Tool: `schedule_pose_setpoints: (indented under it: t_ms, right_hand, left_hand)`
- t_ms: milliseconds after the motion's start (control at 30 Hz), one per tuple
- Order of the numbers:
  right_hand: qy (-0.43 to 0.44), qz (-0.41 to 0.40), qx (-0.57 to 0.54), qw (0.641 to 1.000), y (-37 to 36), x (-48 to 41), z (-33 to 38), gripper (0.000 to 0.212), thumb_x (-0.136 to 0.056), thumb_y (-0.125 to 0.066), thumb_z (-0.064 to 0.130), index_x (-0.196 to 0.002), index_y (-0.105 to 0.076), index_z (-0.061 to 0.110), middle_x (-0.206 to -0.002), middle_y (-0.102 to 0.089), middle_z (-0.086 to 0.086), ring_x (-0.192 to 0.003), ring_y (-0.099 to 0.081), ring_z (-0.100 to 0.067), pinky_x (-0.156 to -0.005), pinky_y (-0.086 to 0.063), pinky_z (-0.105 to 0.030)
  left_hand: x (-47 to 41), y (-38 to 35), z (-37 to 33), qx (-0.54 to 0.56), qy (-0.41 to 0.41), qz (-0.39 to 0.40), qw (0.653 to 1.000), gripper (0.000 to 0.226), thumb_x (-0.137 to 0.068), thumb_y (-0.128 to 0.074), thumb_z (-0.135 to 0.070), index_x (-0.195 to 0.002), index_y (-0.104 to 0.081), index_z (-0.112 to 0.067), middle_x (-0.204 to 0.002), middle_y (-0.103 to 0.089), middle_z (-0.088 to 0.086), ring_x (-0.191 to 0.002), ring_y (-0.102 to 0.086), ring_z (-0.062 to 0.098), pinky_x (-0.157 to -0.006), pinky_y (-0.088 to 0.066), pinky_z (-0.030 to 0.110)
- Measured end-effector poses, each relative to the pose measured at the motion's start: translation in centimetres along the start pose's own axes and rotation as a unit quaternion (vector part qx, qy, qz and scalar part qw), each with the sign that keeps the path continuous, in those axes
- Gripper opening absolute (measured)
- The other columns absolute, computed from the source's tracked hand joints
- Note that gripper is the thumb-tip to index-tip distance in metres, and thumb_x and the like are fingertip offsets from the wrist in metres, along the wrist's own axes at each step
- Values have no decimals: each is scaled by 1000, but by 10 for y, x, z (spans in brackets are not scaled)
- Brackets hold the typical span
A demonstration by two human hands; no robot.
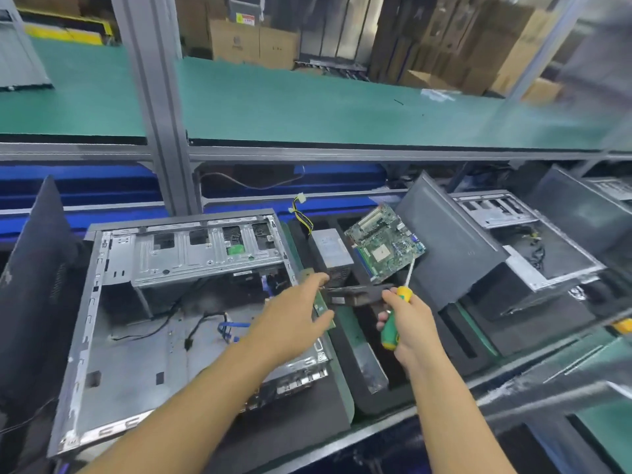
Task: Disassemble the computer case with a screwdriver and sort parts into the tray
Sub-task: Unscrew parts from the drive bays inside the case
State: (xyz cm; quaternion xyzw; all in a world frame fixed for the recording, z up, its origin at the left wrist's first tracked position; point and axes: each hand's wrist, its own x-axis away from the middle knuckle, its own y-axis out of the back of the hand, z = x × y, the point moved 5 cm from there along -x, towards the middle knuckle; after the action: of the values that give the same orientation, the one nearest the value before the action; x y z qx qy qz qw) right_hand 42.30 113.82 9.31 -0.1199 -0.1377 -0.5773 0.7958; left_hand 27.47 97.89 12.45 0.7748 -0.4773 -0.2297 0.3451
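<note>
An open grey computer case (143, 336) lies on its side in front of me, with loose cables and a blue cable inside. To its right stands a black foam tray (369, 388); a silver power supply (331, 248) and a green motherboard (383, 246) rest in it. My left hand (294, 316) pinches a narrow green circuit card (321, 307) by its edge and touches a blurred dark part (355, 294) above the tray. My right hand (408, 319) grips a green-and-yellow screwdriver (393, 319), shaft pointing up toward the motherboard, and its fingertips meet the same dark part.
A black side panel (444, 234) leans at the tray's right. Another opened case (533, 241) lies further right. A dark panel (30, 285) stands at the left. A green bench shelf (307, 104) runs across behind, with grey posts (154, 97) and cardboard boxes (253, 42).
</note>
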Motion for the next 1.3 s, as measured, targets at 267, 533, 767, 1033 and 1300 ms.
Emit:
schedule_pose_setpoints:
  t_ms: [267,533,767,1033,1300]
  right_hand:
    - [-65,-75,4,995,37,-84,-55,14,-96,-59,2,-93,-60,16,-77,-61,-9,-52,-53,-14,-49,-48,-28]
    - [-120,-24,113,986,16,-113,-103,15,-94,-55,-3,-91,-53,12,-67,-54,-8,-49,-50,-16,-43,-44,-27]
    - [-128,-56,129,982,18,-116,-106,17,-94,-51,-2,-82,-55,9,-58,-54,-8,-48,-49,-18,-44,-42,-27]
    - [-200,-75,85,973,41,-125,-127,21,-98,-52,2,-79,-53,10,-58,-52,-7,-47,-48,-17,-36,-41,-19]
    - [-146,-40,247,957,25,-137,-146,26,-97,-45,1,-113,-57,17,-95,-66,-17,-57,-57,-22,-51,-42,-25]
  left_hand:
    - [37,-32,69,-43,93,36,994,49,-95,-43,-61,-138,-41,-39,-140,-51,-18,-119,-54,11,-100,-45,35]
    - [56,-48,74,-98,92,32,990,38,-97,-27,-65,-122,-47,-44,-125,-58,-27,-101,-57,0,-81,-42,24]
    - [55,-45,72,-110,97,46,988,33,-97,-30,-62,-111,-52,-41,-109,-61,-24,-89,-57,1,-73,-42,23]
    - [56,-45,69,-117,100,39,987,32,-96,-29,-60,-102,-54,-42,-101,-61,-26,-79,-55,-1,-66,-37,20]
    - [56,-47,72,-109,102,20,989,37,-90,-24,-62,-96,-54,-42,-97,-62,-26,-87,-55,1,-70,-37,22]
